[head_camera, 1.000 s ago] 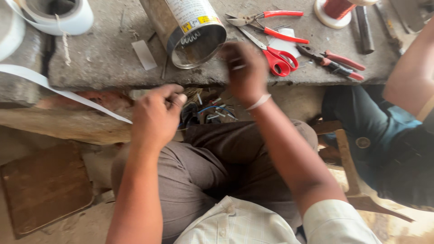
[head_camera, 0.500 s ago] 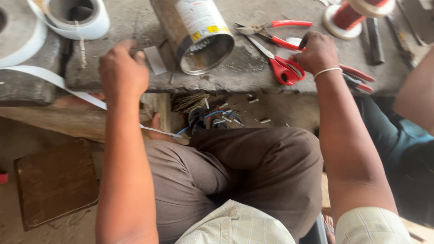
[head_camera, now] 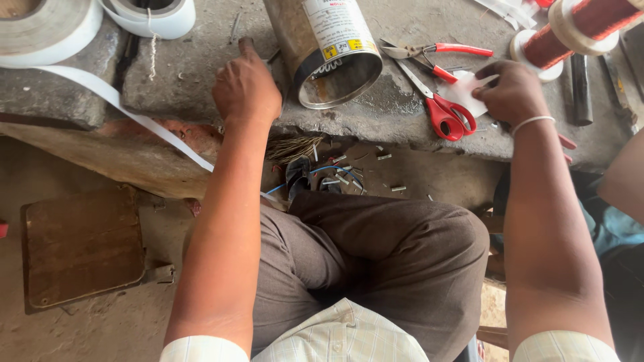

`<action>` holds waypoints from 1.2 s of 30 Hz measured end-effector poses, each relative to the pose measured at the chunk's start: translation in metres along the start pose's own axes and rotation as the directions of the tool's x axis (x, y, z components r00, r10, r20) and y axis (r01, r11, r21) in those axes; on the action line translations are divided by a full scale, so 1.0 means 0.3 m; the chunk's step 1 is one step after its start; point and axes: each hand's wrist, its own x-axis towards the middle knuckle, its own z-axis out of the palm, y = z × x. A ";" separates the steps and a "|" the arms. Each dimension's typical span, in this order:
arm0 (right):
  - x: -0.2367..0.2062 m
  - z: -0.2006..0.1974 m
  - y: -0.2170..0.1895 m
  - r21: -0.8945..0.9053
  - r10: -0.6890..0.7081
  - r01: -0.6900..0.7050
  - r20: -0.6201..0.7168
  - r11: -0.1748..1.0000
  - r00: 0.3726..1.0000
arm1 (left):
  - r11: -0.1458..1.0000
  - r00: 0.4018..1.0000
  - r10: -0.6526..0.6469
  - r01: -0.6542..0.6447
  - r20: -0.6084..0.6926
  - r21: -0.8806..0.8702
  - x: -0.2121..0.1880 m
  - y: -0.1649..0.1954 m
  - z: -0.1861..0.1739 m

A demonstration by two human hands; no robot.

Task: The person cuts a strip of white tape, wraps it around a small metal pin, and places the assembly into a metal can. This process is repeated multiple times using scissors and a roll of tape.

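Table: a rough grey stone slab point(head_camera: 201, 67), pitted and dusty, with a chipped front edge that shows reddish underneath.
Floor: bare packed earth below, and a worn brown wooden board point(head_camera: 80, 245) lies flat there on the left.
Under the edge: short wire offcuts and a blue wire point(head_camera: 335, 175) are scattered by a small tuft of straw-like bristles.
Tin can: here is a metal can point(head_camera: 329, 50) lying on its side between the hands, open mouth towards the person, shiny inside; I cannot tell what, if anything, is in it.
Tape rolls: two white rolls point(head_camera: 151, 13) sit at the far left, and one long white strip point(head_camera: 127, 110) trails off the table edge.
Left hand: the left hand point(head_camera: 245, 87) is loosely curled, knuckles up, one finger stretched forward onto the stone just left of the can; it grips nothing I can see.
Right hand: the right hand point(head_camera: 513, 94) presses down on a small white paper piece point(head_camera: 466, 90), fingers closed onto it, a thin pale band at the wrist.
Scissors: red-handled scissors point(head_camera: 439, 110) lie just left of that paper, touching it; red-handled pliers point(head_camera: 436, 53) lie behind.
Spool: a white spool of copper-red wire point(head_camera: 573, 27) sits near the right hand.
Lap: brown trousers, a pale checked shirt.
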 end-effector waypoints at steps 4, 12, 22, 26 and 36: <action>-0.099 -0.079 -0.005 0.014 -0.234 0.252 -0.326 0.968 0.916 | 0.999 0.999 -0.029 0.029 -0.019 -0.032 -0.020 -0.059 -0.042; -0.599 0.075 -0.170 0.697 -0.222 0.536 -0.494 0.477 0.841 | 0.961 0.973 -0.233 0.229 -0.008 -0.152 -0.128 -0.235 -0.133; -0.730 0.293 -0.286 0.926 -0.355 0.246 -0.136 0.287 0.925 | 0.909 0.955 -0.297 0.274 -0.026 -0.316 -0.200 -0.306 -0.139; -0.705 0.324 -0.262 0.879 -0.387 0.299 -0.147 0.370 0.910 | 0.951 0.975 -0.219 0.204 -0.040 -0.233 -0.228 -0.287 -0.182; -0.744 0.287 -0.257 0.913 -0.354 0.245 -0.123 0.325 0.927 | 0.938 0.973 0.114 -0.172 -0.199 -0.301 -0.220 -0.332 -0.144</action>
